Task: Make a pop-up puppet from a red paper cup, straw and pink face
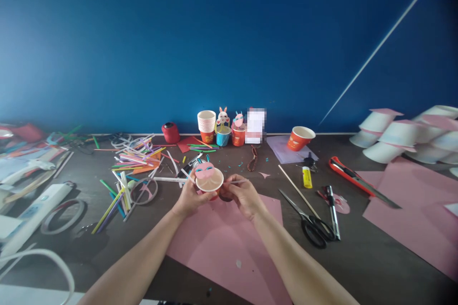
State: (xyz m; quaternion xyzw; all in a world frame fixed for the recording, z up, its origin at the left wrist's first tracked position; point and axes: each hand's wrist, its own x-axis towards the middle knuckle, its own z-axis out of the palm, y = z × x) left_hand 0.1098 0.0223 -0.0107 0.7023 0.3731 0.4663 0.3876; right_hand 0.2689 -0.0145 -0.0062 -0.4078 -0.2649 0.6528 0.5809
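Note:
My left hand (189, 196) is wrapped around the side of a paper cup (210, 186) whose pale inside faces me. A pink paper rabbit face (204, 170) with blue ears and blue eye shapes stands at the cup's far rim. Close against the cup's right side, my right hand (243, 196) has its fingers pinched on a thin whitish strip (236, 181). Its inner end is hidden by the fingers, so I cannot tell whether it joins the cup. Under both hands lies a sheet of pink paper (229, 243).
Left are loose coloured straws (134, 157) and a tape roll (143, 190). Behind stand stacked cups (206, 126) and decorated cups (223, 136). Right lie scissors (315, 228), a wooden stick (296, 189), a glue stick (307, 177), a marker (332, 209) and a red box cutter (352, 178).

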